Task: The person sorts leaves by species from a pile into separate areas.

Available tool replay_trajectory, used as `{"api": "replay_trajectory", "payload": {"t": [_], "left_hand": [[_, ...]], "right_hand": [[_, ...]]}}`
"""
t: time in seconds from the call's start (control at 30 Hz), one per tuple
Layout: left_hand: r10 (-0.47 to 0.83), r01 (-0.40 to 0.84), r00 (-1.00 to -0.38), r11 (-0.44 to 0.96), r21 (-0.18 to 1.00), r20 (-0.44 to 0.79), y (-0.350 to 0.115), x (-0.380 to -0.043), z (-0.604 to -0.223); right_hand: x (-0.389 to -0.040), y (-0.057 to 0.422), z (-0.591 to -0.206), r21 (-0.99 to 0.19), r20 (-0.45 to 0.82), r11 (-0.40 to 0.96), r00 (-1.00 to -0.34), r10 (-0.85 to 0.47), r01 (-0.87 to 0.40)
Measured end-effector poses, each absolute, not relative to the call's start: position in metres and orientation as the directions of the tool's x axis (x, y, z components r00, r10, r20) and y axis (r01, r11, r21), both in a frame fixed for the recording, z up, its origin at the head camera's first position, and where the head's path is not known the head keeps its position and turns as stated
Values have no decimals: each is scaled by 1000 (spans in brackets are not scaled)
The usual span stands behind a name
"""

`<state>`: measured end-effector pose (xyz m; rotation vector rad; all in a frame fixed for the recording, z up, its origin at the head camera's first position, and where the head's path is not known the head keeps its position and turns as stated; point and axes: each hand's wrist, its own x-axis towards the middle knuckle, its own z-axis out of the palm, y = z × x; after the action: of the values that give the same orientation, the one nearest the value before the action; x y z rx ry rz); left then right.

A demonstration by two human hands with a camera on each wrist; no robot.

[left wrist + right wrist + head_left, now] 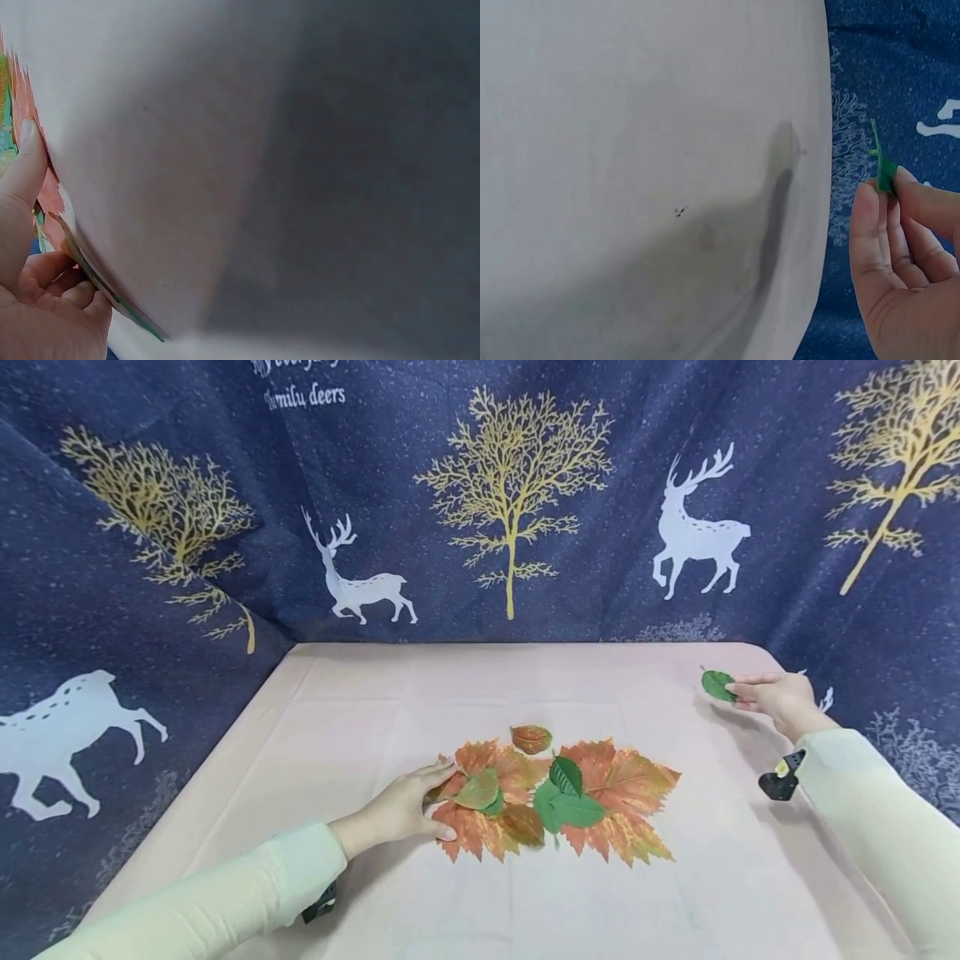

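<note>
In the head view my right hand [776, 697] pinches a small green leaf [717, 686] between thumb and fingertips, raised over the table's right side. The right wrist view shows that leaf [886, 174] edge-on. My left hand [397, 806] rests at the left edge of the leaf arrangement, thumb and fingers spread along it. Under its fingertips lie orange maple-like leaves [468, 839], with a yellow-green leaf [477, 789] on top. More green leaves [577, 811] overlap the orange leaves [628, 781] on the right half. One small reddish-brown leaf [532, 739] lies just behind.
A pale pink cloth covers the table [375, 693]. Behind and beside it hangs a dark blue curtain [450, 593] printed with white deer and golden trees. Black wrist cameras sit under both cuffs, the right one [780, 781] hanging above the tabletop.
</note>
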<state>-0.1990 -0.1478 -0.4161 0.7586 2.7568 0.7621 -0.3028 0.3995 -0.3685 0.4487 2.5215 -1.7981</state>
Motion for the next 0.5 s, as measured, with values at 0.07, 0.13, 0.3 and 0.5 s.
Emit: {"api": "replay_trajectory", "payload": {"t": [0.07,0.13,0.3,0.5], "left_hand": [[522,427,-852,736,525,-40,-148,-200,-416],[525,428,-850,735,526,-41,-148,-200,-417],[533,434,-845,728,531,-40,-148,-201,-419],[533,434,-845,727,531,-39,-149,-199,-417]], "right_hand": [[-304,403,-370,-922,-192,289,-953,237,257],[-306,406,-372,-918,-211,282,-945,249,279],[-308,412,-378,-906,-254,269,-929,269,326],[-313,415,-381,-908,-272,237,-917,291,345]]}}
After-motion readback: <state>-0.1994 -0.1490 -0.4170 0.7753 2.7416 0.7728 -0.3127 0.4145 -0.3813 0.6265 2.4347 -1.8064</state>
